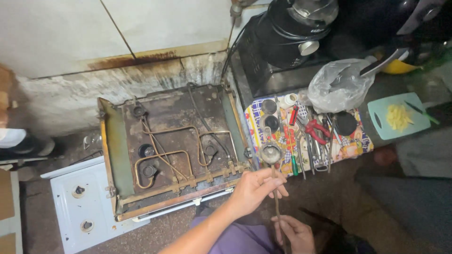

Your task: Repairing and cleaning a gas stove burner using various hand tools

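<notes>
My left hand (256, 188) pinches a thin brown metal tube (276, 207) near its middle. The tube ends at the top in a round, cup-shaped burner piece (270, 153). Lower down, my right hand (294, 233) grips the same tube at its bottom end. Both hands hover just in front of the right corner of an opened gas stove body (174, 146), which lies on the floor with its rusty inside and bent copper pipes (165, 157) showing. My purple garment (235, 237) shows below the hands.
The white stove top panel (82, 207) lies at the lower left. A patterned cloth (351, 148) carries several tools, among them red pliers (314, 129) and a green-handled screwdriver (294, 164). Behind it are a plastic bag (339, 84), a black appliance (282, 42) and a green cutting board (398, 115).
</notes>
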